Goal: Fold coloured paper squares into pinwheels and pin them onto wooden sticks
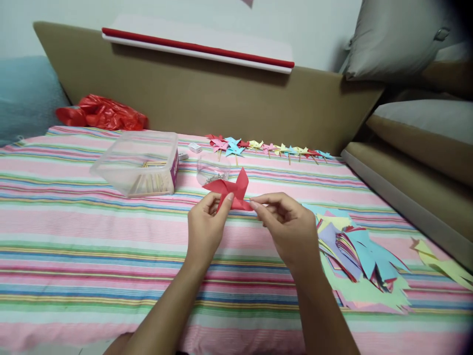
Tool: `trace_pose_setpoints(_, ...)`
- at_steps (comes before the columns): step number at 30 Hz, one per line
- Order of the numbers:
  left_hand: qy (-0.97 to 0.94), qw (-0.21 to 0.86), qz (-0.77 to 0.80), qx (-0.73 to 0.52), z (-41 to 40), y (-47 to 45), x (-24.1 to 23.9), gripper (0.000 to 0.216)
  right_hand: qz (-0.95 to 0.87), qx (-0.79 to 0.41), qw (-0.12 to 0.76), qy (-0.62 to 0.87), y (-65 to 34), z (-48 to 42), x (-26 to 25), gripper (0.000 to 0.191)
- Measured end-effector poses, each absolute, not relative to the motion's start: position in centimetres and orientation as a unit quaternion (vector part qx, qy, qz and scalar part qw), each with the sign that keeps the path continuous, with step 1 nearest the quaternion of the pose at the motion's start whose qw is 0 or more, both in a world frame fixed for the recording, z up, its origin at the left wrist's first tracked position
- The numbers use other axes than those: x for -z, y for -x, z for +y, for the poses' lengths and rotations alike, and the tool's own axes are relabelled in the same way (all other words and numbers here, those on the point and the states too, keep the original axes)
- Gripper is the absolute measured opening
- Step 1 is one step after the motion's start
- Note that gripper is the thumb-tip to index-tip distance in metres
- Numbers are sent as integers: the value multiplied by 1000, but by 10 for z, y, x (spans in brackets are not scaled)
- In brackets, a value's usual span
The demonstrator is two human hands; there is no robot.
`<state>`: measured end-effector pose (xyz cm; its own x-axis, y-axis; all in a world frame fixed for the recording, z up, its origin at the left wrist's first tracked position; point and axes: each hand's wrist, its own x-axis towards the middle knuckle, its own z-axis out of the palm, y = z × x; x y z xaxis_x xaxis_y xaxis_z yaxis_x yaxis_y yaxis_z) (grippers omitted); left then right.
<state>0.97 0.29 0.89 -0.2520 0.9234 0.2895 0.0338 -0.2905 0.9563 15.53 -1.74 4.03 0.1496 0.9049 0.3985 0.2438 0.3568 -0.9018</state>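
A red paper pinwheel point(236, 188), its blades folded, is held up over the striped cloth in front of me. My left hand point(209, 219) pinches it between thumb and fingers at its lower left. On the other side, my right hand point(288, 222) has thumb and forefinger closed at the tip of the lower right blade. Just behind the pinwheel stands a clear round tub point(212, 167) with small metal pins in it. No stick shows on this pinwheel.
A clear plastic box point(121, 162) with wooden sticks point(151, 182) stands at the left. Finished pinwheels point(234, 146) lie in a row at the back. Cut coloured paper point(373, 251) is piled at the right. A red plastic bag point(107, 113) lies far left; cushions point(417, 123) border the right.
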Motion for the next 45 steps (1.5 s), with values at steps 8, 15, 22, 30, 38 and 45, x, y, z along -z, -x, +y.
trace_pose_setpoints(8, -484, 456, 414, -622, -2, -15, -9, 40, -698, -163, 503, 483, -152, -12, -33, 9)
trace_pose_setpoints(15, -469, 500, 396, -610, -6, -17, -13, 29, -722, -106, 516, 449, -153, -11, -32, 13)
trace_pose_setpoints(22, -468, 503, 389, -613, -9, -15, -14, 28, -717, -106, 510, 464, -157, -10, -29, 11)
trace_pose_setpoints(30, -496, 471, 416, -600, -10, -16, -15, 30, -728, -114, 502, 453, -163, -9, -28, 12)
trace_pose_setpoints(38, -540, 430, 428, -583, -9, -14, -11, 30, -715, -141, 508, 460, -165, -8, -28, 9)
trace_pose_setpoints(45, -563, 402, 432, -579, -8, -14, -11, 28, -709, -190, 503, 457, -169, -7, -29, 7)
